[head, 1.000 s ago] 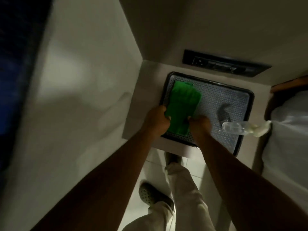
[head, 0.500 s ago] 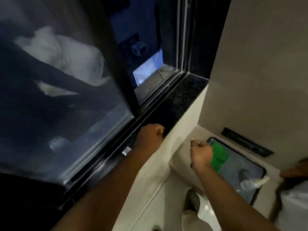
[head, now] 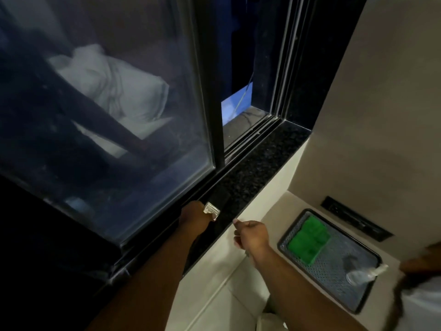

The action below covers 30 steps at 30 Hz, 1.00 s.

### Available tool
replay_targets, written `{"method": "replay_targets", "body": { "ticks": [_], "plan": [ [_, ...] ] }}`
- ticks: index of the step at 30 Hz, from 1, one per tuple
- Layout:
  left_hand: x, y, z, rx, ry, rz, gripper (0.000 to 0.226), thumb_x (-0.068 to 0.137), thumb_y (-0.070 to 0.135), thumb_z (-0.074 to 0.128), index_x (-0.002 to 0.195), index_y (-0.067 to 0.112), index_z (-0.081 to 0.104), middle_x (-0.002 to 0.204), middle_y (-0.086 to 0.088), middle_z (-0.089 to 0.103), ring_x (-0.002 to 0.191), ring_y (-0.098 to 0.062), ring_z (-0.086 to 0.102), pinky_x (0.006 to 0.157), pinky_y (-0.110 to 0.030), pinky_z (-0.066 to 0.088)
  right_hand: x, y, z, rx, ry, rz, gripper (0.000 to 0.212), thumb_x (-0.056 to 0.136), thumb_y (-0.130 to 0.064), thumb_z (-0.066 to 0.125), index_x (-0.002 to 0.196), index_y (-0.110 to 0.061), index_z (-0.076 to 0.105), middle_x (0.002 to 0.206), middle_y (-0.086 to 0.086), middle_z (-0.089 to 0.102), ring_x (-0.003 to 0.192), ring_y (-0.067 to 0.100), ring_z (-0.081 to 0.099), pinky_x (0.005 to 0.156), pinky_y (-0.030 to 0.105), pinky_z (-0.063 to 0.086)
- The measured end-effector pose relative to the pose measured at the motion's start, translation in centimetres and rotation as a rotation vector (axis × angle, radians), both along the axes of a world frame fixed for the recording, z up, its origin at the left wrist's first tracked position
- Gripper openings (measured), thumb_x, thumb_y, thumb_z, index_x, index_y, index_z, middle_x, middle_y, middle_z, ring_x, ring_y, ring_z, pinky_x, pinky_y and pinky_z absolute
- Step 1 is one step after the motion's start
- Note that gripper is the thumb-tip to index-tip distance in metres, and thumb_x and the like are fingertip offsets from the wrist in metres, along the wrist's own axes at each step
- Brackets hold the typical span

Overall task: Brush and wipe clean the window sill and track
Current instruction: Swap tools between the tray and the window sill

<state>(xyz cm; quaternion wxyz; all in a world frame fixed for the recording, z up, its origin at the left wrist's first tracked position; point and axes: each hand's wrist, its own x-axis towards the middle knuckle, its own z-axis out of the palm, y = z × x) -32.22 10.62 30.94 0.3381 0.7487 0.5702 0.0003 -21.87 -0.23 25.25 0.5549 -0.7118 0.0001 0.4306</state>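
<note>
since half a second ago the view has swung further onto the window; left hand (head: 194,217) has gone from a bare fist at the sill edge to one closed round a brush (head: 216,204), metal ferrule showing just beyond the knuckles, dark bristles lying on the black speckled window sill (head: 260,168). right hand (head: 251,236) has drifted closer to the sill edge, fingers loosely curled, holding nothing visible. track (head: 248,137) runs beyond the left hand, between sill and sliding glass pane (head: 107,111); pane reflects a pale pillow. room dim. to the right of the right hand and lower, a pale surface (head: 281,206) carries a dark tray (head: 358,304) with a folded green cloth (head: 307,242) and a clear spray bottle (head: 365,273) lying on its side. beige wall (head: 381,115) rises behind the tray. pale floor tiles below the forearms.
</note>
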Motion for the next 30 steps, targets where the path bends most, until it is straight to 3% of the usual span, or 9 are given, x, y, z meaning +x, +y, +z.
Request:
{"method": "replay_targets", "body": {
  "ticks": [4, 8, 11, 13, 16, 19, 23, 25, 30],
  "plan": [
    [4.0, -1.8, 0.9, -0.288, -0.379, 0.093, 0.008, 0.089, 0.012, 0.066, 0.088, 0.008, 0.073, 0.091, -0.02, 0.073, 0.077, -0.026, 0.066, 0.072, -0.035, 0.053, 1.0, 0.0, 1.7, 0.173, 0.074, -0.138, 0.02, 0.091, -0.009, 0.061, 0.072, -0.002, 0.063, 0.062, 0.013, 0.058, 0.045, 0.02, 0.051, 0.044, 0.025, 0.046],
    [11.2, -4.3, 0.7, -0.445, -0.5, -0.002, 0.019, 0.098, 0.004, 0.052, 0.101, 0.01, 0.069, 0.085, -0.007, 0.069, 0.069, -0.013, 0.062, 0.061, -0.021, 0.053, 6.6, -3.1, 2.7, 0.228, -0.021, -0.257, 0.016, 0.091, -0.006, 0.058, 0.081, 0.0, 0.068, 0.062, 0.009, 0.059, 0.043, 0.01, 0.047, 0.041, 0.02, 0.04],
    [17.3, -7.5, -2.0, -0.536, -0.481, -0.129, 0.02, 0.098, 0.002, 0.05, 0.098, 0.008, 0.069, 0.086, -0.011, 0.066, 0.072, -0.019, 0.062, 0.061, -0.022, 0.057, 11.7, -7.1, 1.1, 0.191, -0.007, -0.39, 0.019, 0.088, -0.008, 0.063, 0.07, -0.012, 0.066, 0.06, 0.008, 0.061, 0.044, 0.011, 0.049, 0.045, 0.022, 0.039],
    [21.6, -10.4, -5.2, -0.604, -0.45, -0.192, 0.022, 0.097, 0.001, 0.051, 0.112, -0.003, 0.067, 0.092, -0.016, 0.064, 0.077, -0.024, 0.061, 0.065, -0.026, 0.057, 14.9, -10.3, -1.7, 0.14, 0.001, -0.518, 0.019, 0.088, -0.007, 0.063, 0.069, -0.012, 0.066, 0.056, 0.004, 0.062, 0.043, 0.009, 0.051, 0.042, 0.02, 0.04],
    [27.4, -14.5, -11.9, -0.69, -0.375, -0.163, 0.029, 0.096, 0.005, 0.057, 0.124, 0.0, 0.061, 0.101, -0.017, 0.067, 0.084, -0.022, 0.061, 0.059, -0.019, 0.052, 19.3, -14.4, -7.5, 0.062, 0.023, -0.655, 0.023, 0.087, -0.005, 0.064, 0.065, -0.012, 0.067, 0.048, -0.003, 0.061, 0.04, 0.006, 0.051, 0.038, 0.018, 0.04],
    [32.8, -17.7, -21.0, -0.764, -0.271, -0.101, 0.03, 0.095, 0.004, 0.058, 0.124, -0.001, 0.06, 0.096, -0.017, 0.064, 0.071, -0.018, 0.059, 0.052, -0.017, 0.051, 23.7, -17.1, -16.3, -0.093, 0.058, -0.701, 0.02, 0.086, -0.009, 0.065, 0.067, -0.014, 0.067, 0.056, 0.001, 0.064, 0.048, 0.013, 0.054, 0.044, 0.023, 0.042],
    [37.4, -19.8, -32.7, -0.834, -0.149, -0.14, 0.027, 0.095, 0.001, 0.056, 0.122, 0.0, 0.061, 0.118, -0.023, 0.066, 0.095, -0.029, 0.065, 0.08, -0.038, 0.055, 27.9, -18.9, -27.8, -0.308, 0.061, -0.717, 0.009, 0.089, -0.013, 0.062, 0.084, -0.011, 0.069, 0.079, 0.006, 0.07, 0.068, 0.018, 0.066, 0.056, 0.028, 0.051],
    [38.8, -20.4, -37.2, -0.843, -0.133, -0.202, 0.021, 0.095, 0.003, 0.054, 0.111, 0.005, 0.067, 0.117, -0.025, 0.068, 0.101, -0.031, 0.066, 0.094, -0.046, 0.054, 29.3, -19.3, -32.3, -0.435, 0.011, -0.688, 0.01, 0.088, -0.014, 0.062, 0.081, -0.012, 0.069, 0.077, 0.005, 0.07, 0.069, 0.02, 0.066, 0.054, 0.028, 0.05],
    [39.8, -20.8, -42.0, -0.756, -0.052, -0.398, 0.026, 0.095, 0.005, 0.052, 0.115, 0.006, 0.068, 0.113, -0.023, 0.07, 0.108, -0.037, 0.065, 0.097, -0.051, 0.052, 31.1, -18.1, -37.3, -0.717, -0.103, -0.542, 0.015, 0.084, -0.013, 0.06, 0.087, -0.004, 0.073, 0.086, 0.016, 0.072, 0.078, 0.028, 0.066, 0.061, 0.03, 0.046]
  ]
}}
